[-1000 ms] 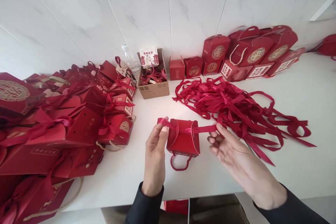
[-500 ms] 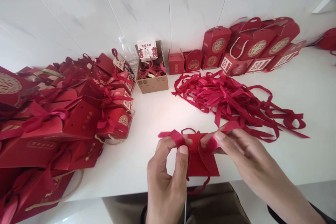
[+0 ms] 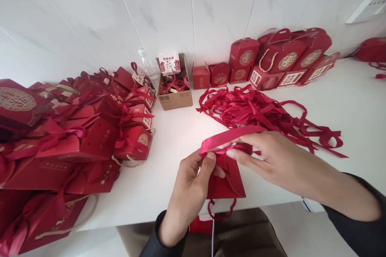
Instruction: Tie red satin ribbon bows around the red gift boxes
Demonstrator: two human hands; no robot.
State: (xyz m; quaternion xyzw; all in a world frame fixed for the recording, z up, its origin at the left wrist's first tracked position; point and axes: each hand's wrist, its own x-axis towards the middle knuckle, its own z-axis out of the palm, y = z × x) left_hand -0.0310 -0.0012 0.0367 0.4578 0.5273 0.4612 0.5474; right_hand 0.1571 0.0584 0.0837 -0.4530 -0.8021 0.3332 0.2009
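Red ribbon (image 3: 232,134) stretches lengthwise left to right, rising rightward, above a box (image 3: 227,180) near the table's (image 3: 150,192) front edge. The left hand (image 3: 194,184) and right hand (image 3: 271,156) each pinch it, fingertips nearly together. Slack in 1 pinch could let it slip; hard pulling could crease the box, whose cord handle (image 3: 232,209) points toward the person.

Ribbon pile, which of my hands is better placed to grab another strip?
Probably your right hand: it's nearer the ribbon pile. Your left hand is farther away, pinching ribbon at the red box.
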